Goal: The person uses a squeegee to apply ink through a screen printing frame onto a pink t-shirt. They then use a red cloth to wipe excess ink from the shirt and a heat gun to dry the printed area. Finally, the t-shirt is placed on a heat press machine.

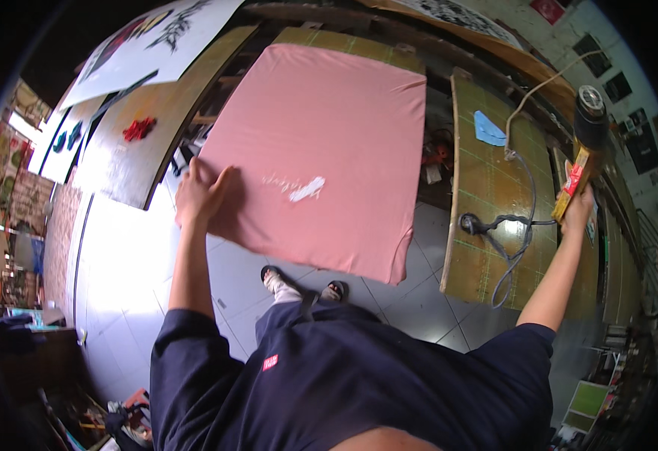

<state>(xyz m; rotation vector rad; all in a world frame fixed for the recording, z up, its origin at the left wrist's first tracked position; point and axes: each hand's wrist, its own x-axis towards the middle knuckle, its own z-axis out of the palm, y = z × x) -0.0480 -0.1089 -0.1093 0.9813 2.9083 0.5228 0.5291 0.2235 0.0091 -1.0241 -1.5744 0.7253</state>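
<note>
Pink fabric (329,135) lies smooth over a board in front of me, with a small white print (308,189) near its lower middle. At its left edge rests my left hand (203,194), thumb and fingers apart, the thumb on the cloth. Out to the right, my right hand (579,210) is wrapped round the yellow handle of a heat gun (579,169). The gun's dark barrel points up and away, above the right-hand board. From the handle a dark cord (521,219) runs left in loops and a knot.
To the right is a greenish board (487,259) with grid lines and a light blue piece (488,129). On the left, another board (118,161) carries a crumpled red cloth (139,128). A large printed sheet (156,45) lies beyond it. Gaps separate the boards above the tiled floor (137,301).
</note>
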